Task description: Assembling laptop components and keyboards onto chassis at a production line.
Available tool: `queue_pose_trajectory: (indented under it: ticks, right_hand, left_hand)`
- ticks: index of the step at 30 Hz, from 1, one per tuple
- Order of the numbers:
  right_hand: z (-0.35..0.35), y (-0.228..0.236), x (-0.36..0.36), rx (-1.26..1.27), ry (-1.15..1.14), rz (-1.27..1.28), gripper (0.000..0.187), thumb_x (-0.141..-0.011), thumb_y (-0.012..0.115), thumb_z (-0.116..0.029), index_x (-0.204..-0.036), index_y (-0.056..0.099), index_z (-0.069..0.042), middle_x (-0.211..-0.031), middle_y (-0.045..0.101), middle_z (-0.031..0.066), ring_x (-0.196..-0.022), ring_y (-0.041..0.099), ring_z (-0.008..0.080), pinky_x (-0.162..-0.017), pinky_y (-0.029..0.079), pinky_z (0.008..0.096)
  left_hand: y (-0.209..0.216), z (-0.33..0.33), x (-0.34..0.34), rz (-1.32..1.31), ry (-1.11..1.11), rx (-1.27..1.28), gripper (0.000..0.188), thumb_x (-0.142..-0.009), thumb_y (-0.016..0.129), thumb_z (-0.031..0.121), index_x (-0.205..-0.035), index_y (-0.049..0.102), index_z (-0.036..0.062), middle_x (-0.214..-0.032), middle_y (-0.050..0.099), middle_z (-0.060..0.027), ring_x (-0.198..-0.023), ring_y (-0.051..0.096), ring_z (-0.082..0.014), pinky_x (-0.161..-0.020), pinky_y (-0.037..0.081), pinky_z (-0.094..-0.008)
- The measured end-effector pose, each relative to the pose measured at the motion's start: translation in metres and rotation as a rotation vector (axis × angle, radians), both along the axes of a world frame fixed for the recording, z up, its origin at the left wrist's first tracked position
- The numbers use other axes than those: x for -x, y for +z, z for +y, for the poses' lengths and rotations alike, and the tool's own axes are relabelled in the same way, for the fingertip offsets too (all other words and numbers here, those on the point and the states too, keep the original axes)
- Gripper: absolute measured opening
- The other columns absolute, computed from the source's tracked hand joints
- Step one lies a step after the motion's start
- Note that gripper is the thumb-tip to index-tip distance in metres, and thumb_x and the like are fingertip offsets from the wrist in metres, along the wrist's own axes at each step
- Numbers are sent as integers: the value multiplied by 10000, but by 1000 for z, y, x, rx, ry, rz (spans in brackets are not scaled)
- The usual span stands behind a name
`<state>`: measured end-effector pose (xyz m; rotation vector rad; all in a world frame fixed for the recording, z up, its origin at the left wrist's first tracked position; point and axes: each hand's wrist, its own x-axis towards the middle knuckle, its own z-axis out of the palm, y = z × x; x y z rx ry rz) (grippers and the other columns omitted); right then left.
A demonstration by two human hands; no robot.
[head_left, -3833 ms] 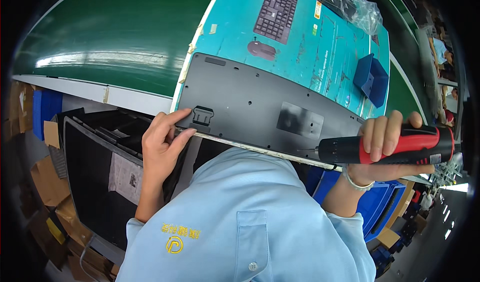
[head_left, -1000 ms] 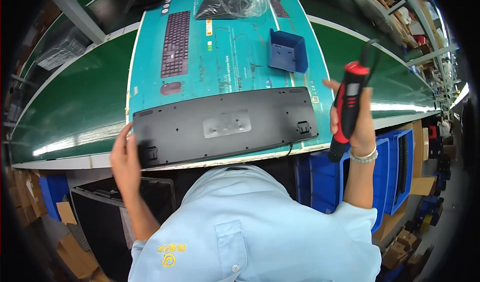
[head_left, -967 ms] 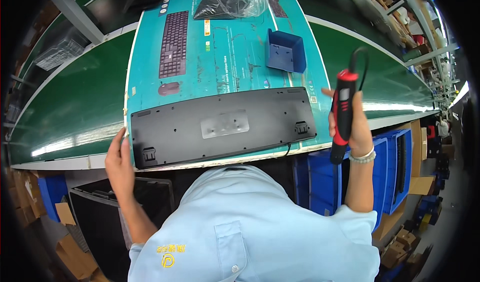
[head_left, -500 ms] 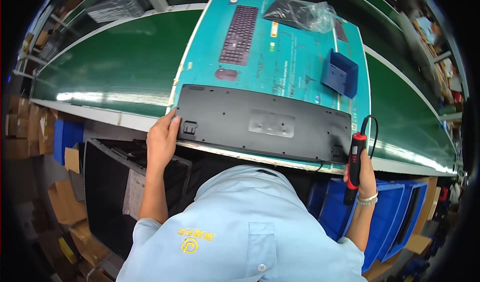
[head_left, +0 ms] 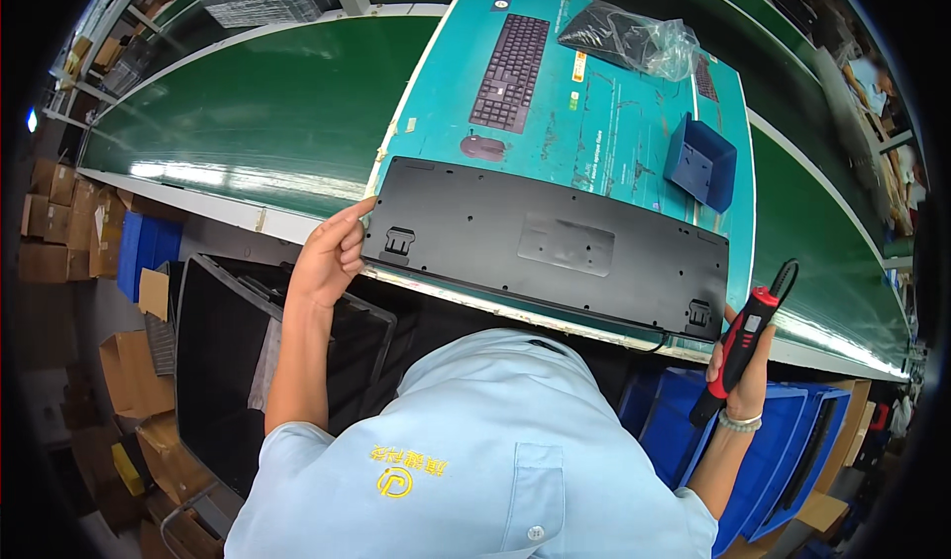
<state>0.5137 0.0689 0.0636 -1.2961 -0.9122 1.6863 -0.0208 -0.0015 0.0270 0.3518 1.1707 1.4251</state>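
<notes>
A black keyboard (head_left: 466, 247) lies face down along the near edge of a teal printed cardboard sheet (head_left: 426, 133), its screw holes and two flip feet showing. At its left end is my left hand (head_left: 335, 254), fingers curled and thumb and forefinger on the corner. My right hand (head_left: 755, 376) grips a black and red electric screwdriver (head_left: 741, 346) beside the keyboard's right end. The tool is tilted, with a looped cord at its upper end. One fingertip of that hand reaches the keyboard's right edge.
On the sheet stand a blue bin (head_left: 701, 163) and a clear plastic bag with dark contents (head_left: 634, 42). A green conveyor belt (head_left: 248, 113) runs beneath. Below the bench edge are a black crate (head_left: 223, 361) at left and blue crates (head_left: 783, 430) at right. Cardboard boxes (head_left: 129, 381) stand farther left.
The whole view has shifted, so the bench things appear farther right. My left fingers have curled more at the keyboard's corner. The screwdriver leans more, its corded end swung to the right.
</notes>
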Motion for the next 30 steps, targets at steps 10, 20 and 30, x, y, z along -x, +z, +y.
queue_pose_trajectory:
  ticks: [10, 20, 30]
  right_hand:
    - [18, -16, -3, 239, -36, 197, 820, -917, 295, -734, -1237, 548, -22, -588, 529, 64, -411, 474, 159, -391, 384, 262]
    - [15, -29, -22, 213, 66, 450, 938, -895, 240, -777, -1216, 548, 49, -566, 508, 36, -383, 454, 138, -373, 375, 236]
    - [14, -37, -24, 204, 90, 479, 941, -903, 233, -767, -1226, 550, 58, -572, 529, 45, -387, 485, 144, -375, 393, 236]
  left_hand:
    - [-12, 5, 33, -118, -130, -12, 398, -996, 492, 156, -1357, 480, -12, -636, 318, 73, -483, 221, -9, -416, 165, -140]
    - [-6, 9, 18, 237, -35, 46, 383, -994, 501, 199, -1318, 535, -2, -639, 348, 76, -473, 231, -4, -404, 164, -143]
    - [13, 22, -20, 645, 94, 53, 332, -980, 512, 182, -1258, 594, 19, -619, 375, 68, -509, 279, -10, -448, 197, -147]
